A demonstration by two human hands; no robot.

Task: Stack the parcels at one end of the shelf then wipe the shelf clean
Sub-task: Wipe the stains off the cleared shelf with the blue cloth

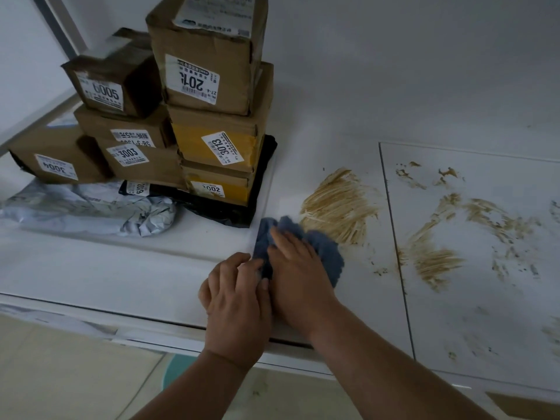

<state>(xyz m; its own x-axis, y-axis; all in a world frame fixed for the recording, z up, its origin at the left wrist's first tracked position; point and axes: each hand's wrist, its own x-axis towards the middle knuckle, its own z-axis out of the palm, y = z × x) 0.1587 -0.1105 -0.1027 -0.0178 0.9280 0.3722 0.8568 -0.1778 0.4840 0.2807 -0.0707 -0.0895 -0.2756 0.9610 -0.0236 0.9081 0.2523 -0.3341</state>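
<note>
Several cardboard parcels point(212, 95) with white number labels stand stacked at the left end of the white shelf point(127, 268). Under them lie a black mailer bag point(260, 183) and a crumpled grey mailer bag point(91, 207). A blue cloth point(324, 247) lies bunched on the shelf just right of the stack. My right hand point(297, 274) rests flat on top of the cloth. My left hand point(236, 295) pinches the cloth's left edge with thumb and curled fingers. Brown smears point(339, 204) begin right beside the cloth.
More brown smears and specks point(448, 237) cover the right shelf panel beyond a seam point(394, 237). The white back wall point(394, 71) rises behind. The shelf's front edge point(151, 338) runs below my hands, with pale floor tiles point(60, 374) underneath.
</note>
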